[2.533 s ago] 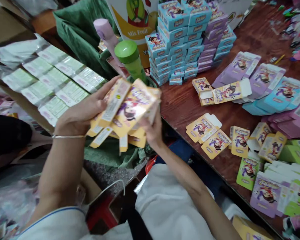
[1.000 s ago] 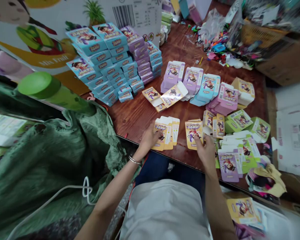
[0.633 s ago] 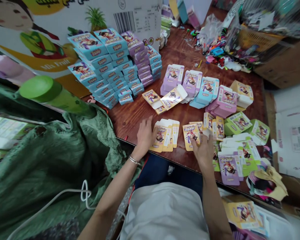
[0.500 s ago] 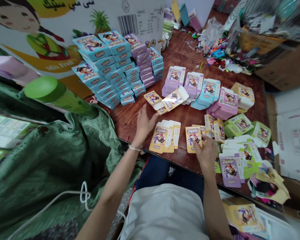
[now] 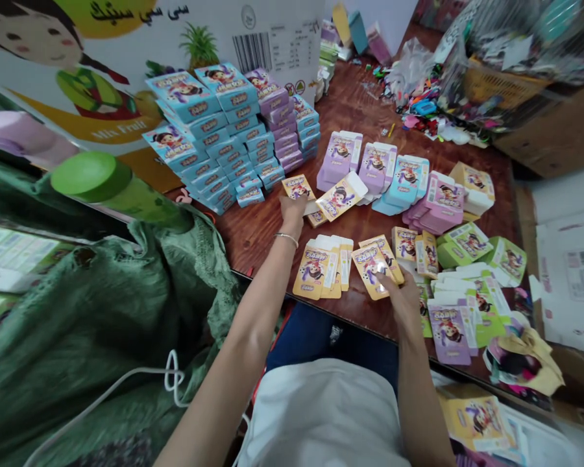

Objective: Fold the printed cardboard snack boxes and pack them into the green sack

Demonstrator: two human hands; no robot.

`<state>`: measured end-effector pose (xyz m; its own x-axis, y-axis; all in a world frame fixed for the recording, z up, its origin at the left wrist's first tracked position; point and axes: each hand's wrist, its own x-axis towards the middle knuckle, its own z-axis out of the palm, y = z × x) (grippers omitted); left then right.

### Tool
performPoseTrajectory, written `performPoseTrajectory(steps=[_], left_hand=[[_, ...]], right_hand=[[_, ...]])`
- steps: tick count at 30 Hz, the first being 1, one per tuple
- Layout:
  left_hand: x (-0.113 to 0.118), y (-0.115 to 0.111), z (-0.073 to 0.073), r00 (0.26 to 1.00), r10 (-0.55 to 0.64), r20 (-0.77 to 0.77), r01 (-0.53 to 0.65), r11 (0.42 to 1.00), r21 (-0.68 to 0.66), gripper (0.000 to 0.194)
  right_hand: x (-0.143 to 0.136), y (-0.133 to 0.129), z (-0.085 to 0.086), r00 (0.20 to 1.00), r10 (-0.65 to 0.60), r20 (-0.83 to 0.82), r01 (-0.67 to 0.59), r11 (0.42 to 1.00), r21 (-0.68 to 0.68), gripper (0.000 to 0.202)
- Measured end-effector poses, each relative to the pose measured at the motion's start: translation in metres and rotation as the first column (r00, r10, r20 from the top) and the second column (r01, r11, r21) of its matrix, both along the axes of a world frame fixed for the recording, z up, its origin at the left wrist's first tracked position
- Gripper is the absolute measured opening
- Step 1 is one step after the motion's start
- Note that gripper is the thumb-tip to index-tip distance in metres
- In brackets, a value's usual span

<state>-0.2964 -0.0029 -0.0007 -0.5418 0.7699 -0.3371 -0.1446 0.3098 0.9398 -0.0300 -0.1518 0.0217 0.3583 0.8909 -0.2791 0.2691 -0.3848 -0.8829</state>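
My left hand (image 5: 293, 211) is closed at the near end of a small yellow card box (image 5: 299, 187), its fingertips partly hidden. Beside it, another yellow box (image 5: 341, 196) with a raised white flap lies slanted over a further yellow box. My right hand (image 5: 403, 292) pinches the lower right of a flat yellow carton (image 5: 371, 271), tilted at the table's front edge. A second yellow carton (image 5: 387, 251) shows right behind that one. Between my hands a fanned stack of flat yellow cartons (image 5: 316, 271) lies on the wooden table (image 5: 257, 240).
Stacked blue boxes (image 5: 214, 139) and purple boxes (image 5: 279, 123) stand at the back left. Purple cartons (image 5: 340, 155), blue cartons (image 5: 406, 181) and green cartons (image 5: 486, 298) lie across the right side. Small colourful pieces (image 5: 423, 107) are heaped at the back. A green bottle (image 5: 121, 191) stands left.
My left hand has moved up and right onto the small yellow box and closed. The yellow carton at my right hand has shifted left and tilted.
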Motion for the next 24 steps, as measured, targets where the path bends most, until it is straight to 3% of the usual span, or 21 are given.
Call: performPoseTrajectory(steps=[4, 6, 9, 11, 14, 17, 24], left_hand=[[-0.015, -0.031, 0.012, 0.993, 0.053, 0.106, -0.055, 0.998, 0.012, 0.031], [-0.023, -0.045, 0.019, 0.983, 0.027, 0.18, -0.041, 0.996, 0.077, 0.029], [-0.029, -0.047, 0.028, 0.946, -0.185, 0.265, 0.125, 0.965, 0.229, 0.033], [-0.029, -0.034, 0.029, 0.908, -0.343, 0.241, 0.28, 0.924, 0.26, 0.033], [-0.028, -0.008, 0.025, 0.865, -0.462, 0.197, 0.431, 0.884, 0.182, 0.025], [-0.028, 0.004, 0.02, 0.844, -0.495, 0.204, 0.486, 0.869, 0.099, 0.015], [-0.012, -0.027, 0.013, 0.755, -0.54, 0.371, 0.542, 0.833, 0.109, 0.014]], right_hand=[[0.006, 0.011, 0.018, 0.971, -0.073, -0.228, 0.105, 0.986, 0.127, 0.056], [0.0, 0.025, 0.027, 0.937, -0.02, -0.349, 0.092, 0.977, 0.19, 0.049], [-0.03, 0.058, 0.032, 0.843, 0.159, -0.514, -0.085, 0.983, 0.165, 0.039], [-0.057, 0.081, 0.028, 0.789, 0.177, -0.588, -0.15, 0.984, 0.095, 0.034], [-0.088, 0.105, 0.019, 0.781, 0.121, -0.613, -0.1, 0.993, 0.068, 0.027], [-0.099, 0.111, 0.011, 0.785, 0.09, -0.613, -0.071, 0.996, 0.055, 0.025], [-0.107, 0.106, 0.003, 0.784, 0.081, -0.616, -0.037, 0.996, 0.085, 0.029]])
